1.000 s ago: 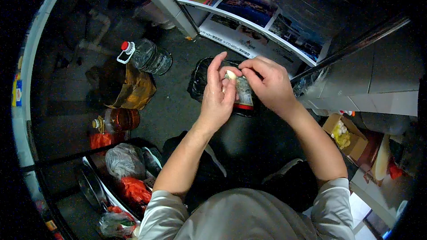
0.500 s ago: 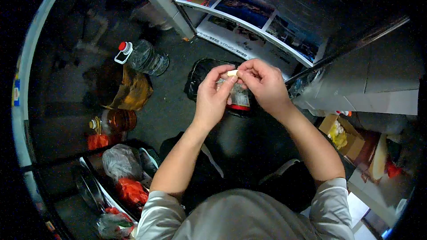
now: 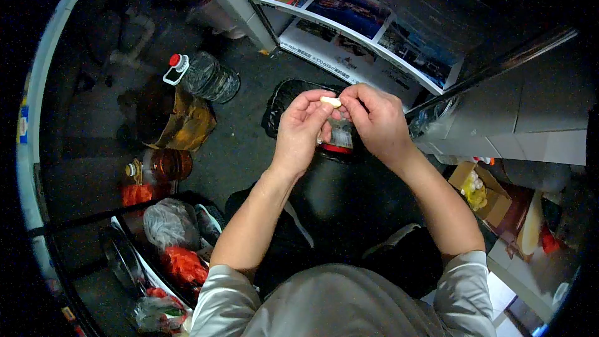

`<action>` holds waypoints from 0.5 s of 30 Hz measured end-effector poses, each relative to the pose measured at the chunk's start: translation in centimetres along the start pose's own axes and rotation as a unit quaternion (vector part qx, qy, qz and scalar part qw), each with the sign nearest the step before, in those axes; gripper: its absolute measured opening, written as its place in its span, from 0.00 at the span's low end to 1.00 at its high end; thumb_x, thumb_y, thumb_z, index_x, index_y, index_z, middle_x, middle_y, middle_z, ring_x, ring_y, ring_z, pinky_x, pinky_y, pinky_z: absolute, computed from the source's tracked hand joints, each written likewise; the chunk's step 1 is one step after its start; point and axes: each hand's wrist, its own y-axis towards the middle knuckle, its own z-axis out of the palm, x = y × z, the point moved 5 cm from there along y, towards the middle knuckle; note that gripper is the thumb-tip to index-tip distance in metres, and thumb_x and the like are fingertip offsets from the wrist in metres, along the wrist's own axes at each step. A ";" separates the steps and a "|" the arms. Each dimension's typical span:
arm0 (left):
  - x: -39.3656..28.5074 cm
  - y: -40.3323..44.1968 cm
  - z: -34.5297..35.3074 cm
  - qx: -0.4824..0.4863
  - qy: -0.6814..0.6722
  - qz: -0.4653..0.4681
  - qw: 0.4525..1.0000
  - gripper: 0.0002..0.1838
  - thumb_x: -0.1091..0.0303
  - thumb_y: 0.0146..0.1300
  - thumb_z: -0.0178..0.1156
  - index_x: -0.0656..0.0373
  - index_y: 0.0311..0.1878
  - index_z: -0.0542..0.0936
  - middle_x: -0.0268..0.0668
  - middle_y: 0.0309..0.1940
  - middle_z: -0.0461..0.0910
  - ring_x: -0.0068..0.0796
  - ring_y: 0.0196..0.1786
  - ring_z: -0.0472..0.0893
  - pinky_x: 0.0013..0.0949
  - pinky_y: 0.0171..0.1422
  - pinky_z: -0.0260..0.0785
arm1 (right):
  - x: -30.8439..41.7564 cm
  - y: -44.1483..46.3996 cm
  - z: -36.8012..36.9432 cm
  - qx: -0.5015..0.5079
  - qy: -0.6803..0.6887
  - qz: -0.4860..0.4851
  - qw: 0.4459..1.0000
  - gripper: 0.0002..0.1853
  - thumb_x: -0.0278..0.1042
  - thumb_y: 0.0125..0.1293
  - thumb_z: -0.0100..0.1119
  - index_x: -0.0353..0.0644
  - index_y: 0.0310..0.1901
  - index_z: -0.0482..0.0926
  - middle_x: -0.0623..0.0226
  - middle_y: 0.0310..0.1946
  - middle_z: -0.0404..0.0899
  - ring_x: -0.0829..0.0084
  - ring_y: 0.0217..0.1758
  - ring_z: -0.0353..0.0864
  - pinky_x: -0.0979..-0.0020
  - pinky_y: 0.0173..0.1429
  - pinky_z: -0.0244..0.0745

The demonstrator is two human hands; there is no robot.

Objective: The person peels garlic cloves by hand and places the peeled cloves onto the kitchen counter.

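A small pale piece [image 3: 331,102], like a peeled garlic clove, is pinched between the thumb and fingers of my left hand [image 3: 302,130]. My right hand [image 3: 376,121] has its thumb and fingertips pressed together at the right end of the piece; whether it grips the piece or a bit of skin is too small to tell. Beneath both hands lies a bin lined with a black bag [image 3: 279,107], and a clear package with a red edge [image 3: 339,148] shows in it, partly hidden by my hands.
At the left stand a large clear bottle with a red cap [image 3: 215,77], a brown paper bag [image 3: 190,122] and an amber bottle [image 3: 170,165]. Plastic bags [image 3: 171,223] fill a container at the lower left. A cardboard box [image 3: 496,202] is at the right; printed panels [image 3: 349,12] are ahead.
My left fingers have closed in from a more spread pose, and the pale piece now lies sideways between both hands. My right hand stays close beside it.
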 end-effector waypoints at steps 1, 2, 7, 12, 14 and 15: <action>0.2 0.0 -0.1 0.007 -0.013 -0.002 1.000 0.11 0.67 0.73 0.56 0.58 0.54 0.78 0.32 0.34 0.81 0.15 0.22 0.71 0.19 0.26 0.61 | 0.0 0.0 0.1 0.000 0.000 0.000 1.000 0.07 0.32 0.67 0.57 0.38 0.35 0.80 0.54 0.29 0.82 0.52 0.34 0.84 0.57 0.38 0.78; 0.3 0.1 0.0 0.014 -0.027 -0.004 1.000 0.11 0.67 0.73 0.56 0.58 0.55 0.77 0.32 0.34 0.81 0.15 0.23 0.71 0.19 0.26 0.61 | 0.1 -0.1 0.1 -0.003 0.000 0.002 1.000 0.07 0.32 0.67 0.57 0.38 0.35 0.80 0.54 0.29 0.82 0.52 0.33 0.84 0.56 0.38 0.78; 0.4 0.0 0.0 0.010 -0.048 -0.002 0.999 0.12 0.70 0.71 0.58 0.58 0.55 0.77 0.31 0.35 0.81 0.15 0.24 0.71 0.20 0.27 0.62 | 0.3 -0.1 0.5 -0.014 -0.037 -0.034 0.999 0.06 0.31 0.68 0.56 0.39 0.35 0.79 0.55 0.28 0.81 0.52 0.32 0.83 0.56 0.38 0.78; -0.3 -0.1 0.2 0.004 -0.028 0.011 1.000 0.15 0.74 0.70 0.57 0.60 0.58 0.72 0.32 0.39 0.79 0.14 0.27 0.72 0.19 0.30 0.63 | 0.0 -0.3 0.5 -0.036 -0.015 -0.013 0.999 0.05 0.30 0.66 0.59 0.39 0.35 0.78 0.54 0.29 0.82 0.52 0.33 0.84 0.56 0.38 0.78; -0.2 -0.1 0.0 -0.001 -0.013 0.023 1.000 0.18 0.74 0.69 0.58 0.59 0.61 0.71 0.32 0.38 0.82 0.17 0.25 0.73 0.21 0.28 0.64 | -0.4 -0.2 0.4 -0.035 -0.005 0.010 0.999 0.05 0.30 0.66 0.59 0.39 0.35 0.78 0.54 0.29 0.82 0.52 0.33 0.84 0.56 0.39 0.78; -0.2 -0.1 0.0 -0.001 -0.013 0.023 1.000 0.18 0.74 0.69 0.58 0.59 0.61 0.71 0.32 0.38 0.82 0.17 0.25 0.73 0.21 0.28 0.64 | -0.8 -0.1 0.3 -0.033 0.006 0.033 0.999 0.05 0.30 0.66 0.59 0.39 0.36 0.78 0.54 0.29 0.82 0.52 0.33 0.84 0.57 0.39 0.78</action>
